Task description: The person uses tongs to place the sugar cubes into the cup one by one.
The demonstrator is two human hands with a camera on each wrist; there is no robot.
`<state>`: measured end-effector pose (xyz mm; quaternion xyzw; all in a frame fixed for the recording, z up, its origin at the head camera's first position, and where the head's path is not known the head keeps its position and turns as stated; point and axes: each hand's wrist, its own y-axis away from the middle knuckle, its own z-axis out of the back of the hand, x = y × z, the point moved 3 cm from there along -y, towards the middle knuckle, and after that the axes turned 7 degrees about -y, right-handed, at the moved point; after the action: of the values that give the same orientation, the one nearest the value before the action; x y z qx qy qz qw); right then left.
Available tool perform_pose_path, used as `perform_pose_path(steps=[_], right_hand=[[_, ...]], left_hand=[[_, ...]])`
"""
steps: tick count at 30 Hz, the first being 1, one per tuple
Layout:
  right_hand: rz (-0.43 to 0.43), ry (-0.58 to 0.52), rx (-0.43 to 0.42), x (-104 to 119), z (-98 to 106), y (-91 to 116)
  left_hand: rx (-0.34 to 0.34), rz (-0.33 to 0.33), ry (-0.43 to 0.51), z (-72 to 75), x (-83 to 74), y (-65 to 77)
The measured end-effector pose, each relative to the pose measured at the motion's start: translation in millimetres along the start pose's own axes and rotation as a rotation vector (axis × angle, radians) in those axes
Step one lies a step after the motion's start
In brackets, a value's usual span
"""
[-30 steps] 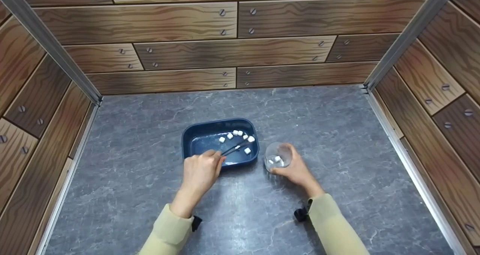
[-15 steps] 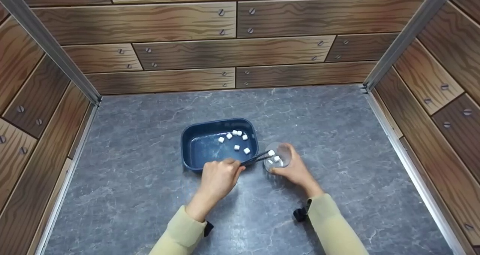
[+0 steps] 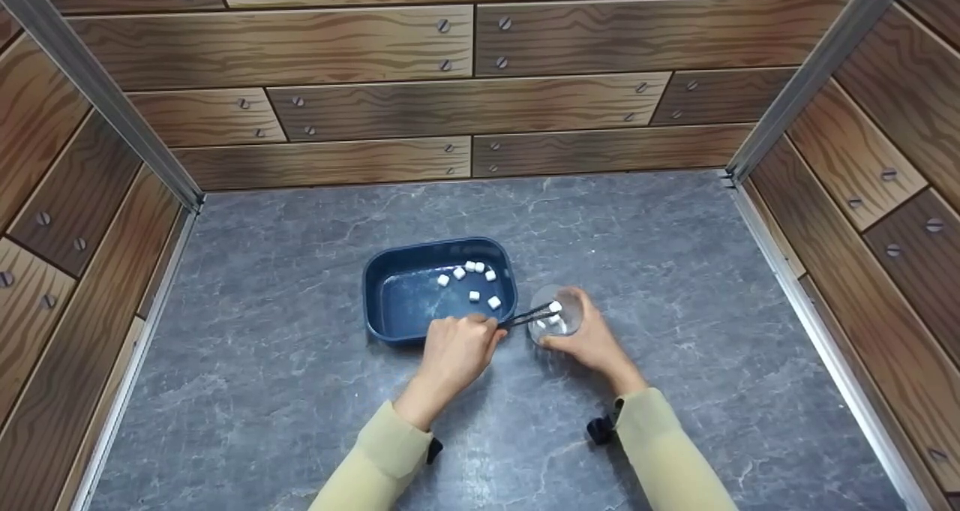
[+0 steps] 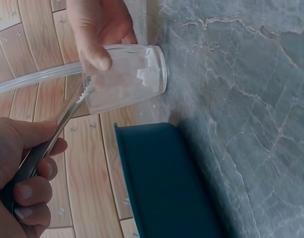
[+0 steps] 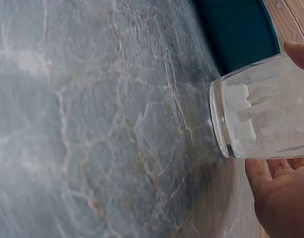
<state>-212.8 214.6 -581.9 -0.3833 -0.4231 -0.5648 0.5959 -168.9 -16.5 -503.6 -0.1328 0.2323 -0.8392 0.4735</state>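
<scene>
My left hand (image 3: 459,350) grips a pair of dark tongs (image 3: 525,317), whose serrated tips reach over the mouth of a clear drinking glass (image 4: 122,79). At those tips is a small white cube (image 3: 555,306). My right hand (image 3: 596,342) holds the glass from the right side, thumb and fingers on opposite walls. White cubes (image 5: 245,130) lie at the glass's bottom. Just left of it stands a dark blue tray (image 3: 405,297), holding several more white cubes, one of them a cube (image 3: 474,296) near the right end.
The grey marbled surface (image 3: 660,256) runs out to walls with a wood-plank pattern (image 3: 375,106) at the back and sides. Metal strips (image 3: 832,361) edge the side walls. A dark strap device (image 3: 601,430) sits at the right wrist.
My left hand moved right from above the tray, carrying a white cube in the tongs to the glass. The tips then went slightly further over it. My right hand and the glass stayed put.
</scene>
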Motion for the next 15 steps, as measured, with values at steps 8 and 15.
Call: perform_pose_path(steps=[8, 15], right_hand=[[0.003, -0.001, 0.012, -2.0, 0.3, -0.8], [0.008, -0.006, 0.013, -0.9, -0.1, -1.0]], left_hand=[[0.045, 0.002, 0.008, -3.4, 0.4, 2.3], [0.020, 0.040, -0.004, 0.9, 9.5, 7.4]])
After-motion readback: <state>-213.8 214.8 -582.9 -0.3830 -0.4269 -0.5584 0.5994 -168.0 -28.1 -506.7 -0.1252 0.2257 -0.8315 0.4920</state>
